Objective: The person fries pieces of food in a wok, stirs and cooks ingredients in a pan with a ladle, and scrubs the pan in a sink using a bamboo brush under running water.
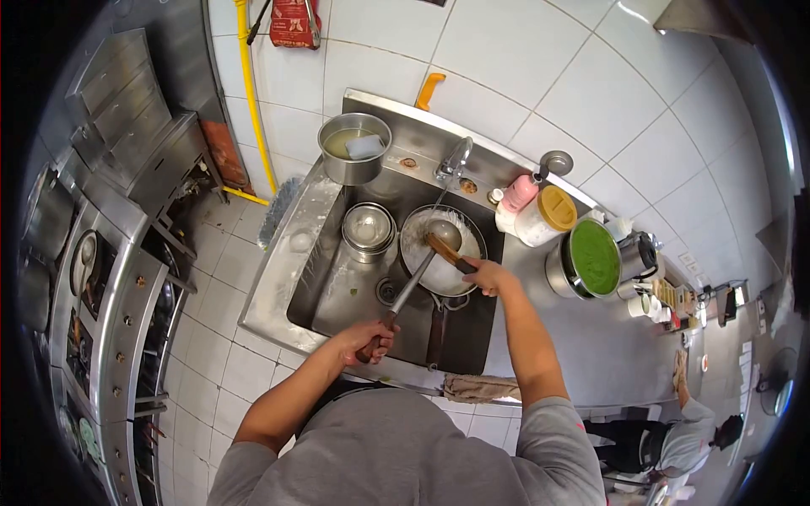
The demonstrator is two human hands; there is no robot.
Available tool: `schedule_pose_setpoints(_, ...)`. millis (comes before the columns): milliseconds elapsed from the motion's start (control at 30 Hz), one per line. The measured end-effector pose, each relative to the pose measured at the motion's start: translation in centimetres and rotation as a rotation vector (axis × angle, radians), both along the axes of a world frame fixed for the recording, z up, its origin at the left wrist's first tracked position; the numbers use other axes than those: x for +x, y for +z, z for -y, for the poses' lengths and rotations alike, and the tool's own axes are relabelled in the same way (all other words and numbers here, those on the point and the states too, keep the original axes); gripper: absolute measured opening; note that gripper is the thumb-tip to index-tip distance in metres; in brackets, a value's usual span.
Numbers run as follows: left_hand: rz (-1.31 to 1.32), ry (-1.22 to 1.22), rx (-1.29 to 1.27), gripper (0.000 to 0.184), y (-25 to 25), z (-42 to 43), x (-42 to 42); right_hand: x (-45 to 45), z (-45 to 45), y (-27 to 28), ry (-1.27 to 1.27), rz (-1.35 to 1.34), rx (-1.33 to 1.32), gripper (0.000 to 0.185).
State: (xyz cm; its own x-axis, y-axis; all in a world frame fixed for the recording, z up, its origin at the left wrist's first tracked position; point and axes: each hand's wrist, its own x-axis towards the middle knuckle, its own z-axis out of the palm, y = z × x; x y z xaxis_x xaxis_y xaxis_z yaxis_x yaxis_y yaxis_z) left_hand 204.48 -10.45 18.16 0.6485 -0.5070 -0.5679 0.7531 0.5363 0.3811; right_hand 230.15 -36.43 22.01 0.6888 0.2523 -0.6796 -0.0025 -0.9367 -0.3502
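Observation:
My left hand (369, 341) is closed around the dark grip of a long-handled ladle (410, 293), held at a slant over the sink (321, 291). The ladle's bowl end is over a wide metal pan (467, 234) that sits in the sink with whitish, sudsy liquid in it. In my right hand (488, 277) is a scrub brush (447, 250) with a dark handle, its brown head against the ladle near the bowl. A thin stream of water runs from the faucet (456, 158) toward the pan.
Stacked metal bowls (369, 229) stand in the sink's left part. A pot of cloudy water (353, 169) is on the back left corner. To the right are a yellow-lidded container (544, 221) and a pot of green liquid (596, 257). A co-worker (675, 438) stands farther right.

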Motion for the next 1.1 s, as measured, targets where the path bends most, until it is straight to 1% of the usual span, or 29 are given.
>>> schedule_pose_setpoints(67, -0.006, -0.021, -0.045, 0.024, -0.5, -0.1, -0.5, 2.0, 1.6, 2.0, -0.001, -0.052, 0.065, 0.066)
schedule_pose_setpoints(133, -0.004, -0.049, -0.053, 0.026, -1.0, 0.0, -0.5, 1.4, 1.4, 2.7, -0.038, 0.136, 0.077, 0.067)
schedule_pose_setpoints(167, -0.003, -0.073, -0.06, 0.029, -1.1, 0.1, -0.3, 1.9, 1.1, 1.3, 0.059, 0.186, 0.01, 0.066)
schedule_pose_setpoints(200, -0.003, -0.084, -0.05, 0.029, -1.2, 0.1, -0.1, 2.0, 1.2, 1.2, 0.047, 0.187, 0.018, 0.066)
schedule_pose_setpoints(267, -0.058, -0.045, -0.109, 0.029, -0.9, 0.0, 0.1, 1.5, 0.6, 2.6, 0.156, -0.075, -0.142, 0.072)
schedule_pose_setpoints(300, -0.064, -0.053, -0.105, 0.029, -0.8, 0.0, -0.1, 2.6, 1.6, 3.0, 0.12, -0.123, -0.097, 0.07)
schedule_pose_setpoints(367, 0.052, -0.113, 0.075, 0.03, 0.3, 0.4, -0.4, 4.6, 3.0, 5.0, 0.115, -0.254, 0.032, 0.071)
schedule_pose_setpoints(400, 0.056, -0.124, 0.081, 0.03, 0.1, 0.5, -0.2, 4.0, 2.8, 5.8, 0.069, -0.084, -0.066, 0.068)
schedule_pose_setpoints(467, 0.041, -0.1, 0.081, 0.031, -0.3, 0.6, 0.0, 2.8, 2.2, 4.0, 0.176, 0.071, -0.111, 0.068)
schedule_pose_setpoints(500, 0.036, -0.122, 0.097, 0.031, -0.3, 0.4, 0.1, 2.1, 2.0, 3.1, 0.167, -0.05, -0.156, 0.068)
schedule_pose_setpoints(533, 0.066, -0.133, 0.162, 0.031, 0.0, 0.1, 0.4, 2.3, 2.4, 3.2, 0.146, -0.051, -0.137, 0.068)
schedule_pose_setpoints(600, 0.113, -0.161, 0.239, 0.032, 0.7, 0.0, 0.4, 4.2, 4.5, 3.9, 0.183, -0.226, -0.125, 0.069)
schedule_pose_setpoints(633, 0.108, -0.182, 0.249, 0.032, 0.6, 0.0, 0.2, 5.1, 5.5, 4.5, 0.13, -0.343, -0.013, 0.069)
schedule_pose_setpoints(700, 0.114, -0.21, 0.234, 0.032, 0.4, 0.1, 0.3, 5.2, 6.2, 4.2, 0.085, -0.105, 0.002, 0.071)
schedule_pose_setpoints(733, 0.114, -0.2, 0.251, 0.029, 1.4, 0.4, 0.4, 4.5, 5.6, 3.4, 0.013, -0.133, 0.055, 0.07)
schedule_pose_setpoints(800, 0.105, -0.177, 0.29, 0.029, 1.1, 0.4, 0.9, 2.4, 4.5, 0.3, 0.023, -0.145, 0.039, 0.068)
schedule_pose_setpoints(867, 0.091, -0.143, 0.343, 0.029, 1.7, -0.3, 1.2, 0.9, 4.7, 2.1, 0.063, -0.115, 0.075, 0.066)
schedule_pose_setpoints(933, 0.095, -0.142, 0.349, 0.031, 1.5, -0.8, 1.1, 0.4, 5.8, 5.2, 0.153, -0.182, 0.033, 0.066)
schedule_pose_setpoints(1000, 0.092, -0.144, 0.349, 0.034, 1.9, -1.0, 1.1, -1.6, 5.9, 7.2, 0.217, -0.172, 0.077, 0.067)
schedule_pose_setpoints(1033, 0.087, -0.113, 0.343, 0.034, 2.0, -0.7, 1.3, -2.8, 5.7, 7.6, 0.228, -0.167, 0.089, 0.068)
schedule_pose_setpoints(1067, 0.075, -0.086, 0.335, 0.034, 2.0, -0.3, 1.3, -3.7, 4.9, 7.6, 0.302, -0.067, 0.036, 0.068)
schedule_pose_setpoints(1100, 0.051, -0.05, 0.34, 0.032, 1.9, 0.0, 1.4, -3.8, 4.6, 6.9, 0.289, -0.074, 0.05, 0.068)
